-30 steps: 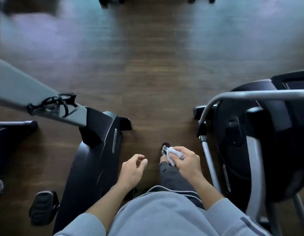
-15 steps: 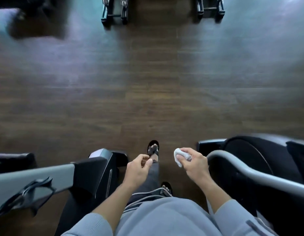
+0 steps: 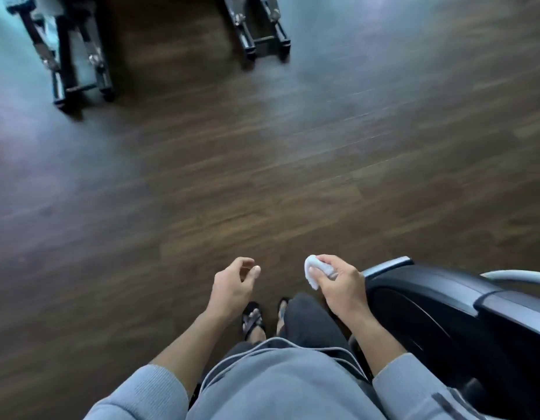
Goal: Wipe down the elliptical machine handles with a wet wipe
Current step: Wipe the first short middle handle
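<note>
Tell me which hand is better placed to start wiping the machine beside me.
Right. The right hand already grips the wet wipe and hangs beside the elliptical machine at the frame's right edge. The left hand holds nothing, fingers loosely curled, over bare floor away from the machine.

Beneath you runs a dark wood-plank floor point(image 3: 293, 183), its boards slanting across the view and catching a pale bluish sheen toward ten and two o'clock. Your two sandalled feet point(image 3: 254, 321) stand on it at six o'clock, side by side. At four o'clock the black housing of an elliptical machine point(image 3: 429, 301) sits on the boards, just beside your feet. Far off at eleven o'clock a black metal equipment frame point(image 3: 78, 71) stands on the floor — and at twelve o'clock a second, smaller frame point(image 3: 262, 34) stands well apart from it. Both are blurred.
</note>
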Demonstrator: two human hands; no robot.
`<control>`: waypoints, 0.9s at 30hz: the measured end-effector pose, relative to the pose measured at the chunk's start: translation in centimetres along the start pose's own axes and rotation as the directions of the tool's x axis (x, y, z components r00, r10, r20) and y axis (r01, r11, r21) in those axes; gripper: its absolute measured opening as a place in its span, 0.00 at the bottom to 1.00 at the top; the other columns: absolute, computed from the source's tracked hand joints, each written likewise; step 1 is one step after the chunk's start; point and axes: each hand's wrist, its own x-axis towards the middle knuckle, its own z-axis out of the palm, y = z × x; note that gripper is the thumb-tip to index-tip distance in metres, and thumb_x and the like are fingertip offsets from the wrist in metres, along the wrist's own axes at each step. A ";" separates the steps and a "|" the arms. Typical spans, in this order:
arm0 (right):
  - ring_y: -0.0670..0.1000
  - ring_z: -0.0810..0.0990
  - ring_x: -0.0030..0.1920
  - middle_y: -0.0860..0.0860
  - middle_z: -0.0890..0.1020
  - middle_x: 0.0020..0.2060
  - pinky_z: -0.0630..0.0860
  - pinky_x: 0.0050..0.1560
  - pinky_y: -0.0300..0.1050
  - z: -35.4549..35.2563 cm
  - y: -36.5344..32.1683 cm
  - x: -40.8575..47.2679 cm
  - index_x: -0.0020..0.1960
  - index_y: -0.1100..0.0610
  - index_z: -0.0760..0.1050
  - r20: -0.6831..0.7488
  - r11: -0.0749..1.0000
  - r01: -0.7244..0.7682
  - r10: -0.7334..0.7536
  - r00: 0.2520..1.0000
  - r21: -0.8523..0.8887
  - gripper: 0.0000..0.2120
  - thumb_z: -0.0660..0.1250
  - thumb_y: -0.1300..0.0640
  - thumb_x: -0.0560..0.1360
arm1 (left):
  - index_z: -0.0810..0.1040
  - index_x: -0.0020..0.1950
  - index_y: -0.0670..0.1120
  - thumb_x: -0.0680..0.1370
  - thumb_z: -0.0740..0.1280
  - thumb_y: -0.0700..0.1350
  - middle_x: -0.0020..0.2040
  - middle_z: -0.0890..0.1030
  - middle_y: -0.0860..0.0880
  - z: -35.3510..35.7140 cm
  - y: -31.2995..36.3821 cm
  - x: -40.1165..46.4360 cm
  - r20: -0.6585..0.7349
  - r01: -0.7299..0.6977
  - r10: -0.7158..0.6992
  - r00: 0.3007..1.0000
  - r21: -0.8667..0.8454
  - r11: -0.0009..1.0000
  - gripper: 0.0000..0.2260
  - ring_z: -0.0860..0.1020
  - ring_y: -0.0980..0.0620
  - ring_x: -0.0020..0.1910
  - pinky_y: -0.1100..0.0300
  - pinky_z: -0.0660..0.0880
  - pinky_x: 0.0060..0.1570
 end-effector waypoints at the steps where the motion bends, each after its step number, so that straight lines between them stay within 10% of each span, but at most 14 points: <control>1: 0.46 0.80 0.40 0.42 0.83 0.36 0.70 0.40 0.28 -0.1 -0.6 1.6 0.48 0.48 0.83 -0.014 1.000 -0.014 0.014 1.000 0.009 0.07 0.72 0.56 0.72 | 0.80 0.56 0.48 0.78 0.67 0.50 0.44 0.82 0.54 -0.2 1.1 1.8 0.015 -0.007 0.007 1.000 -0.004 1.000 0.09 0.79 0.56 0.45 0.66 0.70 0.48; 13: 0.43 0.80 0.39 0.41 0.83 0.36 0.68 0.37 0.23 -8.4 -5.5 25.8 0.49 0.49 0.84 -0.130 0.997 -0.020 0.029 0.991 0.073 0.08 0.74 0.55 0.71 | 0.80 0.56 0.47 0.78 0.68 0.49 0.43 0.83 0.54 2.3 20.1 23.6 0.099 -0.155 0.151 0.984 0.031 0.988 0.09 0.78 0.66 0.41 0.79 0.69 0.41; 18: 0.43 0.80 0.40 0.41 0.83 0.38 0.69 0.38 0.23 -13.4 -6.0 34.0 0.50 0.49 0.83 -0.229 0.992 -0.075 0.098 0.968 0.106 0.09 0.74 0.55 0.71 | 0.82 0.54 0.47 0.78 0.69 0.48 0.41 0.83 0.54 5.1 28.5 30.9 0.159 -0.219 0.218 0.963 -0.016 0.976 0.08 0.81 0.61 0.42 0.61 0.78 0.49; 27: 0.35 0.80 0.40 0.39 0.83 0.37 0.72 0.39 0.28 -21.4 -4.0 48.1 0.48 0.47 0.82 -0.390 0.951 -0.175 0.266 0.881 0.254 0.07 0.75 0.55 0.71 | 0.82 0.48 0.55 0.77 0.69 0.50 0.38 0.83 0.56 12.7 43.3 45.4 0.357 -0.391 0.359 0.862 0.019 0.920 0.03 0.80 0.62 0.39 0.68 0.76 0.43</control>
